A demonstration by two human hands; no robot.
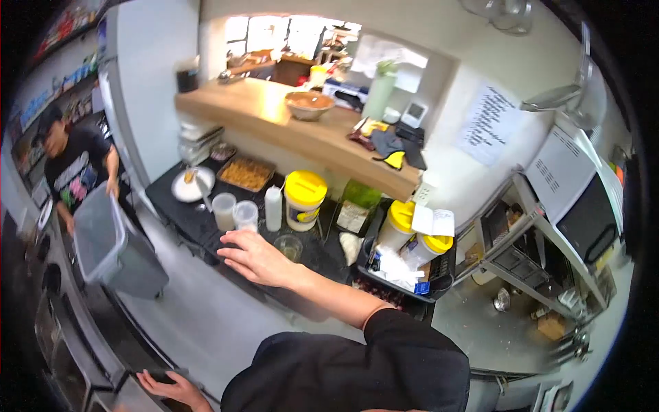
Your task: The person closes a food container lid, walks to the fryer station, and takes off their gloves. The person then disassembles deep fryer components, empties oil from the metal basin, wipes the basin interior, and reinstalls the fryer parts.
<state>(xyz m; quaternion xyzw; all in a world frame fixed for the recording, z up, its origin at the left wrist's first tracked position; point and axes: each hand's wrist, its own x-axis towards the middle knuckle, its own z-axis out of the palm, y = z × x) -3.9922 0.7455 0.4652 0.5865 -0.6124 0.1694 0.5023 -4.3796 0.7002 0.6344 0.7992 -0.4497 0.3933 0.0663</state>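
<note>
Black bench (pixel 322 266): runs below a wooden ledge (pixel 254 101), pretty loaded, two clear cups (pixel 245 215) standing upright near its front edge.
Clear cups vs grip: closest things to the right hand (pixel 255 259), just beyond its knuckles on the far side. Long axis is vertical, fingers lie roughly across it. Honestly can't tell from this angle if anything's touching.
Right hand: easily the nearer one. Looks palm down, fingers pointing left, forearm slanting up and left out of a black sleeve (pixel 412 336). Grip's loose and unclosed, nothing in it that I can see.
Left hand (pixel 175 390): way down at bottom left, well apart from the cups, fingers spread, grip looks bare too. Metal equipment (pixel 103 364) beside it.
Also near the right hand: clear bowl (pixel 290 246) by the wrist, squeeze bottle (pixel 273 208) and yellow-lidded tub (pixel 303 199) behind.
Grey bin (pixel 113 244): another person (pixel 79 161) has it, off left.
</note>
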